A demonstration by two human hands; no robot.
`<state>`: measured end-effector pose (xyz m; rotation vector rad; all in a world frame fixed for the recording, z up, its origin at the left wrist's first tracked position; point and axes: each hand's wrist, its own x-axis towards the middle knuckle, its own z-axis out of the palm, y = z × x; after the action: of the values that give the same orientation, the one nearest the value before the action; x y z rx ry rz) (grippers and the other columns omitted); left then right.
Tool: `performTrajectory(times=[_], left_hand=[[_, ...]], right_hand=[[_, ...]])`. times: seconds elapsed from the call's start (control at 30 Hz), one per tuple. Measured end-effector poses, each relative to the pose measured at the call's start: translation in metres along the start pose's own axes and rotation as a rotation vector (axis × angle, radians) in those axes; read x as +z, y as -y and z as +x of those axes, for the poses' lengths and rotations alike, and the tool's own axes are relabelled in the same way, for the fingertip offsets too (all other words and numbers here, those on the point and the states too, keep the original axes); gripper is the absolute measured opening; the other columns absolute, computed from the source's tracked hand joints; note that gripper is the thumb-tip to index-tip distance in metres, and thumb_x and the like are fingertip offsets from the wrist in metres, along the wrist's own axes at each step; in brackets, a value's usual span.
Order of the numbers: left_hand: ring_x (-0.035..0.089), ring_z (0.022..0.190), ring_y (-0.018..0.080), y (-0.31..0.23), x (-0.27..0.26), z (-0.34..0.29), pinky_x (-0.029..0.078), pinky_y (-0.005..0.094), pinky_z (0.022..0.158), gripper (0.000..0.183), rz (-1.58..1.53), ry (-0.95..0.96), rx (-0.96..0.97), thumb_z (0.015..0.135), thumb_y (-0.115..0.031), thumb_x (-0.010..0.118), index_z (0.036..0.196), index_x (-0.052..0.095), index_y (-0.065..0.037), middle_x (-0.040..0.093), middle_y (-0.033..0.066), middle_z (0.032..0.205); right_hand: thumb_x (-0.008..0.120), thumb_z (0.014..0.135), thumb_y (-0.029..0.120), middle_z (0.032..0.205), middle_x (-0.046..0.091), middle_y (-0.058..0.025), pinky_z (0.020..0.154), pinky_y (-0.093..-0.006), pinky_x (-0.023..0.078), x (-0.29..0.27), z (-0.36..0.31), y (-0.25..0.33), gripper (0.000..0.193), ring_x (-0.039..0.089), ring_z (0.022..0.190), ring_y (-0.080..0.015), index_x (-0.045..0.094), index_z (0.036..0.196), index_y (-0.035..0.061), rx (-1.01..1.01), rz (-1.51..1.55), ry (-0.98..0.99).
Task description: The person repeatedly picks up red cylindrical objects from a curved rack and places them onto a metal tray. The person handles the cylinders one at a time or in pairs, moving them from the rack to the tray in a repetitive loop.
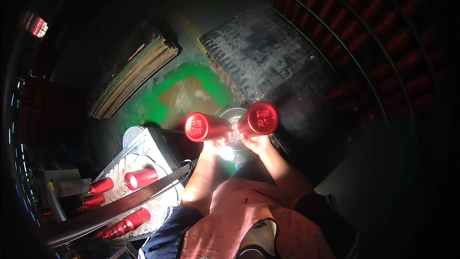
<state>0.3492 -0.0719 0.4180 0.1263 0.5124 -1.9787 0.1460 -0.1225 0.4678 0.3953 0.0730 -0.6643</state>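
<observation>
Two red glossy bottles are held up in front of me with their embossed round bases facing upward. My left hand (pixel 217 145) is closed around the left bottle (pixel 212 127), toward its lower, neck-side end. The other bottle (pixel 251 120) is gripped the same way by my right hand (pixel 255 142). They tilt apart at the top and come close together near my hands. Their lower ends and most of my fingers are hidden. Beneath and between them shows a round, pale container (pixel 233 112).
More red bottles (pixel 143 178) lie on a lit, pale surface (pixel 163 163) at my left, behind a metal rail (pixel 143 193). A stack of flat sheets (pixel 136 74) stands farther ahead. A dark, worn board (pixel 258 50) lies ahead right. Rows of red bottles (pixel 354 19) fill the far right.
</observation>
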Motion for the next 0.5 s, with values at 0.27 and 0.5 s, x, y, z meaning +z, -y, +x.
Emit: performTrajectory(times=[0.27,0.5], left_hand=[[0.062,0.096,0.0333,0.030,0.006,-0.046,0.060,0.0365,0.065,0.053,0.207,0.102,0.076,0.093,-0.039,0.056,0.123,0.053,0.004,0.060,0.0200,0.117],[0.063,0.096,0.0295,0.086,-0.032,-0.180,0.058,0.0359,0.070,0.050,0.511,-0.110,0.495,0.092,-0.038,0.057,0.122,0.055,0.003,0.062,0.0178,0.114]], right_hand=[[0.055,0.092,0.047,0.120,0.054,-0.0334,0.083,-0.0431,0.060,-0.015,-0.027,-0.015,0.070,0.061,0.100,-0.0425,0.045,0.126,-0.0136,0.006,-0.144,0.068],[0.055,0.094,0.036,0.132,0.046,-0.0306,0.095,-0.0498,0.052,-0.067,-0.123,-0.041,0.056,0.050,0.115,-0.0488,0.047,0.134,-0.0032,0.155,-0.026,0.135]])
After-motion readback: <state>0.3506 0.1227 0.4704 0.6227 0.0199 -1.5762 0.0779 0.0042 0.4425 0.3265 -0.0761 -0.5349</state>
